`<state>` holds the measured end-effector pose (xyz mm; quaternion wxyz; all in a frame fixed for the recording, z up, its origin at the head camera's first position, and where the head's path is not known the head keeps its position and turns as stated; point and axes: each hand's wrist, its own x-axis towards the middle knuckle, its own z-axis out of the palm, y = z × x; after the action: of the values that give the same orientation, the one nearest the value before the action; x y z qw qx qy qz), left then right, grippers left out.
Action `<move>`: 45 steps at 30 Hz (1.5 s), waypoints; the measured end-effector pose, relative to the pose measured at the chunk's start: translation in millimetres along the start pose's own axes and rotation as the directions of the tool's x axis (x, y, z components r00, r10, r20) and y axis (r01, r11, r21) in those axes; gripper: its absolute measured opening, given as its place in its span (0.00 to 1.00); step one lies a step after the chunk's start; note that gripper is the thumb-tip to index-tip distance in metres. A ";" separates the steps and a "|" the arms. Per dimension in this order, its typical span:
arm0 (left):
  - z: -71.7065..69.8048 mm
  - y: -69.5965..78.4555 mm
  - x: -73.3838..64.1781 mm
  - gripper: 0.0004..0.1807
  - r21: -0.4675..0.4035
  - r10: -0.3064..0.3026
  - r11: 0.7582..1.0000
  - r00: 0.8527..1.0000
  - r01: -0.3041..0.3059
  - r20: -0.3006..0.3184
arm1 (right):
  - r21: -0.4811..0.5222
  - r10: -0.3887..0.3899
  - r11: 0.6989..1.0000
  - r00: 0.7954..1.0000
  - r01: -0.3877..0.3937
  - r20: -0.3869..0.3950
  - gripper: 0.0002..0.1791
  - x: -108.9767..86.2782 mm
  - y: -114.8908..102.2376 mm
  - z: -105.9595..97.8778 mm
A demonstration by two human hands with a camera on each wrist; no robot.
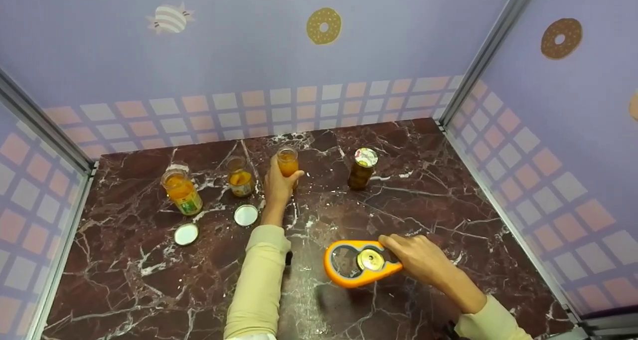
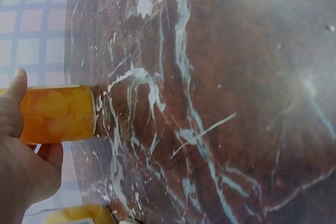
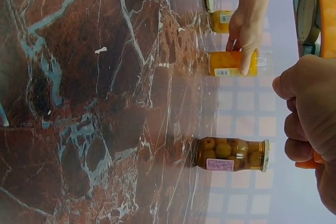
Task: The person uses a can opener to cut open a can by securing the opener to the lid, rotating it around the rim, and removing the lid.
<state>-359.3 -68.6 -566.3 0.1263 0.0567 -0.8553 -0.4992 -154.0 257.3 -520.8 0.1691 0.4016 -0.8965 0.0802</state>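
My left hand (image 1: 280,183) grips an uncapped glass jar of orange fruit (image 1: 287,162) near the back of the table; the left wrist view shows the jar (image 2: 60,114) with thumb and fingers around it. In my right hand (image 1: 423,257) is the handle of an orange jar opener (image 1: 344,281), held above the table at front right. A gold-coloured lid (image 1: 370,260) sits inside the opener's smaller grey-lined opening. The right wrist view shows the curled fingers (image 3: 299,132) on the handle and the lid edge-on in the opener.
Left of my left hand stand two more uncapped jars, one nearer (image 1: 241,183) and one farther (image 1: 184,195). Two lids (image 1: 245,215) (image 1: 186,234) lie in front of them. A capped jar of olives (image 1: 362,170) stands at back right. Patterned walls (image 1: 249,56) enclose the marble-look table.
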 end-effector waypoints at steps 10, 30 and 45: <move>-2.1 -2.1 -3.7 0.50 -0.033 -0.023 0.999 0.996 0.020 -0.090 | 0.016 -0.017 1.000 1.000 0.017 -0.006 0.30 2.9 -3.8 0.7; -30.2 30.1 -80.4 0.31 -0.121 0.093 0.989 0.992 -0.081 0.090 | 0.019 -0.007 1.000 1.000 0.008 -0.023 0.30 11.9 -6.8 -7.0; -58.6 51.6 -199.5 0.17 -0.506 0.021 0.777 0.787 0.375 0.616 | 0.010 -0.071 0.997 0.997 0.072 -0.027 0.33 25.6 -11.0 -15.1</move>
<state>-150.0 -47.7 -525.8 -0.1848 -0.0597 -0.6355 -0.7473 -158.0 236.4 -497.3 0.1817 0.4332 -0.8787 0.0845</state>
